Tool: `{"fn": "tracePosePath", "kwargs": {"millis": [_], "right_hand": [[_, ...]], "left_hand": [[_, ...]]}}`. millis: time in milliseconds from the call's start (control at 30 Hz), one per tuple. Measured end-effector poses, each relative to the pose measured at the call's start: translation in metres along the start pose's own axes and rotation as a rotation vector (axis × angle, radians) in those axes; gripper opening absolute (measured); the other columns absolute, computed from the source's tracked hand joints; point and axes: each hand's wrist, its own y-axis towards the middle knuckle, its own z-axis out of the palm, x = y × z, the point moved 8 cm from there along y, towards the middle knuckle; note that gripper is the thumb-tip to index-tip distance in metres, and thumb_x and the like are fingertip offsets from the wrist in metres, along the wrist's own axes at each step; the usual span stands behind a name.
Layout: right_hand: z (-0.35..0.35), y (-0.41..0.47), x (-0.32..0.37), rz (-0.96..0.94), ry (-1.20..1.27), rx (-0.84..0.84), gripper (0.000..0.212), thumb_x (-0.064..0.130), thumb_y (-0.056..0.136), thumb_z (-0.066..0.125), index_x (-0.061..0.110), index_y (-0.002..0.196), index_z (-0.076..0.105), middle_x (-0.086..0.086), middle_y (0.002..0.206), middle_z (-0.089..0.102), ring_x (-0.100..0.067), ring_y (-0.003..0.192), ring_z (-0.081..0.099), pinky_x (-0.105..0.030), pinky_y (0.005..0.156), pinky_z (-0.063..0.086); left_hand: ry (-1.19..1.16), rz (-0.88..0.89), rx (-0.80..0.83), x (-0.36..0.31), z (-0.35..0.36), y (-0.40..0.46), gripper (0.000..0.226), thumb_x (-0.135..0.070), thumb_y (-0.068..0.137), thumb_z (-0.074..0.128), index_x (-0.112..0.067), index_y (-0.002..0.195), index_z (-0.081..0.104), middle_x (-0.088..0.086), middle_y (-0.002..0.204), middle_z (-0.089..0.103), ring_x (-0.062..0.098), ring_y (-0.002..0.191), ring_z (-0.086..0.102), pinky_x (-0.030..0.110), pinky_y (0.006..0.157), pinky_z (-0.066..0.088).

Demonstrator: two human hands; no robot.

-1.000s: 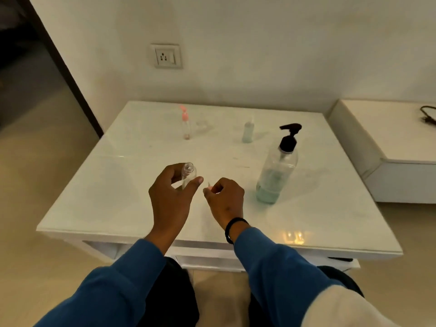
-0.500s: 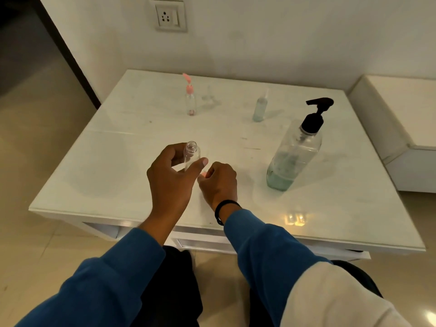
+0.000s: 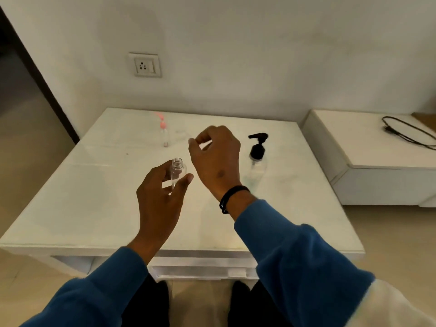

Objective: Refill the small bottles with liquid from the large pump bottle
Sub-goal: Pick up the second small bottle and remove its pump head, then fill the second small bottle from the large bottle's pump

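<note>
My left hand (image 3: 158,204) grips a small clear bottle (image 3: 178,168) with no cap, upright above the middle of the white table (image 3: 94,197). My right hand (image 3: 214,159) hovers just right of it and higher, fingers curled, thumb and forefinger close together; I see nothing between them. The large pump bottle (image 3: 257,161), clear with a black pump head, stands right of that hand. A small bottle with a pink top (image 3: 164,135) stands further back. Another small bottle seen earlier is hidden behind my right hand.
A low white cabinet (image 3: 377,161) stands to the right of the table with a black cable (image 3: 405,132) on top. A wall socket (image 3: 145,65) sits above the table's far edge. A dark doorway lies to the left.
My right hand rose from the table near my left hand and moved forward, toward the pump bottle. My left hand lifted the open small bottle a little. The camera tilted up.
</note>
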Motion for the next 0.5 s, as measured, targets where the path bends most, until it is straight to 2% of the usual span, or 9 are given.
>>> {"fn": "tracePosePath", "kwargs": {"millis": [67,100,233,300,400,500], "right_hand": [[-0.031,0.010,0.026,-0.103,0.031,-0.078,0.014,0.019,0.090,0.075,0.013,0.081,0.066,0.003,0.088,0.064,-0.012,0.073,0.060,-0.019,0.069,0.048],[-0.047,0.013,0.037,-0.150,0.043,-0.126,0.014,0.019,0.090,0.076,0.014,0.080,0.067,0.004,0.085,0.065,-0.009,0.071,0.059,-0.016,0.068,0.046],[-0.106,0.026,0.051,-0.228,0.081,-0.320,0.016,0.018,0.089,0.078,0.017,0.078,0.066,0.005,0.079,0.065,-0.008,0.068,0.058,-0.013,0.066,0.047],[-0.134,0.032,0.040,-0.210,0.078,-0.426,0.016,0.019,0.088,0.078,0.016,0.077,0.067,0.004,0.077,0.067,-0.009,0.069,0.060,-0.014,0.066,0.048],[-0.161,0.036,0.010,-0.114,0.131,-0.537,0.015,0.022,0.089,0.078,0.013,0.079,0.069,0.005,0.076,0.069,-0.011,0.071,0.064,-0.023,0.070,0.055],[-0.163,0.034,-0.021,-0.011,0.186,-0.604,0.018,0.022,0.090,0.077,0.017,0.077,0.066,0.014,0.070,0.064,-0.006,0.069,0.062,-0.018,0.070,0.053]], "left_hand": [[-0.064,0.014,0.020,-0.020,0.012,0.000,0.046,-0.036,0.087,0.072,-0.010,0.124,0.067,-0.007,0.113,0.066,-0.015,0.094,0.060,-0.001,0.070,0.045],[-0.076,0.036,0.024,-0.030,0.019,0.002,0.048,-0.040,0.086,0.070,-0.012,0.125,0.066,-0.008,0.113,0.065,-0.015,0.094,0.060,-0.001,0.070,0.045],[-0.078,0.125,0.026,-0.057,0.043,0.014,0.047,-0.037,0.093,0.067,-0.017,0.135,0.060,-0.007,0.121,0.063,0.005,0.102,0.060,0.013,0.077,0.052],[-0.086,0.129,0.010,-0.062,0.055,0.020,0.046,-0.031,0.097,0.067,-0.019,0.140,0.056,-0.009,0.120,0.059,0.001,0.102,0.058,0.024,0.082,0.055],[-0.111,0.105,-0.020,-0.059,0.070,0.026,0.048,-0.027,0.098,0.066,-0.021,0.144,0.053,-0.010,0.115,0.055,-0.010,0.100,0.054,0.032,0.086,0.055],[-0.154,0.064,-0.042,-0.045,0.084,0.028,0.049,-0.025,0.097,0.068,-0.020,0.144,0.054,-0.009,0.114,0.054,-0.004,0.100,0.057,0.034,0.086,0.056]]}}
